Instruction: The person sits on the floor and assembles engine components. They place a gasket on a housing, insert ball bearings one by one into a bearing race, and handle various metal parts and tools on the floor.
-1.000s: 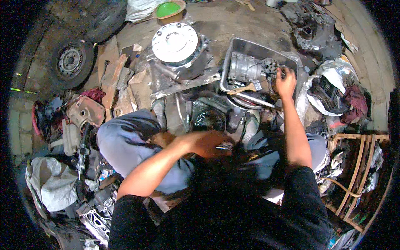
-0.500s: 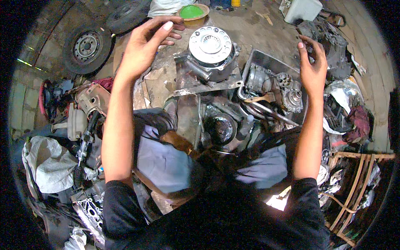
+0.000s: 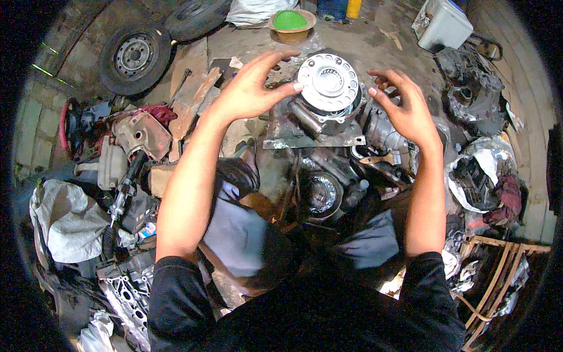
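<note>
A round silver metal disc (image 3: 328,88), with a ring of holes and a toothed centre, sits on a dark gearbox housing (image 3: 309,120) on a metal plate. My left hand (image 3: 252,88) is at its left side, fingers spread. The thumb tip overlaps the disc's left edge; whether it touches I cannot tell. To the right, my right hand (image 3: 407,111) hovers with fingers curved and apart, a small gap from the disc. Neither hand holds anything. Below my right hand, a paintbrush (image 3: 378,159) with a wooden handle lies among metal parts, partly hidden by the forearm.
Close to me lies a greasy dark metal basin (image 3: 322,193). A wheel (image 3: 135,57) leans at the far left. Behind the disc stands a bowl (image 3: 291,34) with a green insert. A dark gearbox casing (image 3: 475,94) and a wooden frame (image 3: 498,281) are on the right.
Both hands have come inward to either side of the silver disc, from wider apart. The whole view has shifted, so the floor things appear farther right and slightly lower.
</note>
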The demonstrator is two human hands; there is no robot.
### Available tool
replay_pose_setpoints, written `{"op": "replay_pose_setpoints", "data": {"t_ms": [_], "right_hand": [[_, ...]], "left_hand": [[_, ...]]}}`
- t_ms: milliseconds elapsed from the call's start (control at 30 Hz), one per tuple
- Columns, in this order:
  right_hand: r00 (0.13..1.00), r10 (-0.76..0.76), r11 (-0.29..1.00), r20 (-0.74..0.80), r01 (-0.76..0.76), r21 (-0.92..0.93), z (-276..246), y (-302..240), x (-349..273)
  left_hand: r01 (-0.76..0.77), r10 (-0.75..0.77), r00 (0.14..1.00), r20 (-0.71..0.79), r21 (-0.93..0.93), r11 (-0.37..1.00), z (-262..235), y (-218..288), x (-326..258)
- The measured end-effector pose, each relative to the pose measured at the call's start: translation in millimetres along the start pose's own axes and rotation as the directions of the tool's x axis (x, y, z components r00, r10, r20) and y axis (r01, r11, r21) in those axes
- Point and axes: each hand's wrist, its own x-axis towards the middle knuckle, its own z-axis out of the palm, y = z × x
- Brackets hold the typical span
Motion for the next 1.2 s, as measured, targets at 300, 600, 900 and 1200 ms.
{"op": "replay_pose_setpoints", "data": {"t_ms": [300,600,900,1200], "right_hand": [[0.993,-0.086,0.996,0.079,0.084,0.028,22.8,4.0,5.9],[0.934,-0.059,0.992,0.353,0.016,0.123,19.4,0.5,4.3],[0.961,-0.147,0.984,0.234,0.117,0.138,31.1,1.3,4.9],[0.971,-0.109,0.981,0.215,0.070,0.179,23.5,8.9,10.2]], "left_hand": [[0.005,0.005,0.984,0.177,-0.057,0.998,10.1,-7.8,5.6],[0.067,-0.039,0.978,0.204,-0.135,0.989,22.8,-2.7,5.3],[0.023,-0.005,0.991,0.131,-0.138,0.990,19.8,4.7,8.6],[0.041,-0.025,0.991,0.129,-0.125,0.991,10.5,6.3,12.5]]}}
